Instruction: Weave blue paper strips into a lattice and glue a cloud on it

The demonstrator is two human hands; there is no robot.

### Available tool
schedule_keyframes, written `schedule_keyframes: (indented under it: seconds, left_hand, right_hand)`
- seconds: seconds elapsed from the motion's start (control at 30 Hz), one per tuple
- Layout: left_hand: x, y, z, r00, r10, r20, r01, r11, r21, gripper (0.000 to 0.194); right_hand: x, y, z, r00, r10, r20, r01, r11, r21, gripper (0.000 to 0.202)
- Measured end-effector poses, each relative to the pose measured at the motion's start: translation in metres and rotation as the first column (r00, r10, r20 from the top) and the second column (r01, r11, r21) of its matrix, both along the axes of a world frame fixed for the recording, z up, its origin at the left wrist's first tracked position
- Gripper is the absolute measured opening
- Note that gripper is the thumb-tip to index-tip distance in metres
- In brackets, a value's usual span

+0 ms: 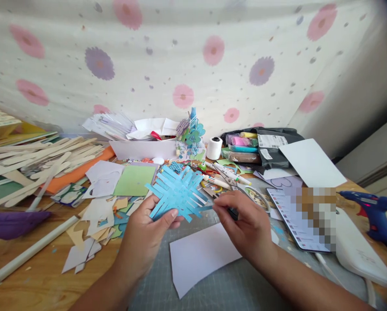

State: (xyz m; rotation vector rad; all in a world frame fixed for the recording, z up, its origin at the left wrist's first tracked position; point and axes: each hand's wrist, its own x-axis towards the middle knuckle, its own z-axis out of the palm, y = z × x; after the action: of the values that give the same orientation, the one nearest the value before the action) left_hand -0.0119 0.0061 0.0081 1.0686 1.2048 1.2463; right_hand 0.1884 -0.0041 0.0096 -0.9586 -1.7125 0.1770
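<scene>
My left hand [154, 224] is closed on the lower left edge of a woven piece of blue paper strips [179, 193], thumb on top. The strips cross in the middle, and their loose ends stick out all round. At its right side, my right hand [245, 220] has its fingertips pinched at the end of a blue paper strip [207, 208]. Something dark shows beneath the right hand; I cannot make it out. Under both hands lies a white paper piece [203, 259] with a curved edge, on a grey cutting mat [157, 280]. Scissors [228, 178] lie just beyond the right hand.
Wooden sticks [50, 160] and paper scraps [99, 216] cover the left side. A phone [293, 224], a white power bank [355, 242] and a blue glue gun [375, 211] are at the right. A thread spool [214, 149] and white box [141, 149] stand behind.
</scene>
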Motion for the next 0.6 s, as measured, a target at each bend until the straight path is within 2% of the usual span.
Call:
schedule_keyframes:
  seconds: [0.1,0.2,0.37,0.5,0.6]
  left_hand:
    - [0.0,0.0,0.0,0.996,-0.057,0.066,0.059,0.998,-0.022,0.039]
    - [-0.001,0.0,0.0,0.988,-0.077,0.133,0.084,0.995,-0.046,0.036]
    - [-0.001,0.0,0.002,0.967,-0.058,0.246,0.078,0.994,-0.074,0.038]
    - [0.0,0.001,0.005,0.953,-0.04,0.299,0.072,0.993,-0.095,0.042]
    - [0.001,0.001,0.006,0.945,-0.039,0.325,0.076,0.992,-0.101,0.044]
  right_hand:
    - [0.001,0.007,-0.005,0.975,-0.045,-0.217,-0.005,0.974,-0.225,0.005]
    - [0.0,0.013,-0.009,0.882,-0.055,-0.468,-0.168,0.891,-0.422,0.009]
    - [-0.006,0.014,-0.01,0.744,-0.041,-0.667,-0.387,0.787,-0.481,0.016]
    - [-0.009,0.014,-0.01,0.685,-0.068,-0.726,-0.465,0.726,-0.507,0.019]
    - [-0.01,0.015,-0.012,0.658,-0.084,-0.748,-0.495,0.701,-0.514,0.021]
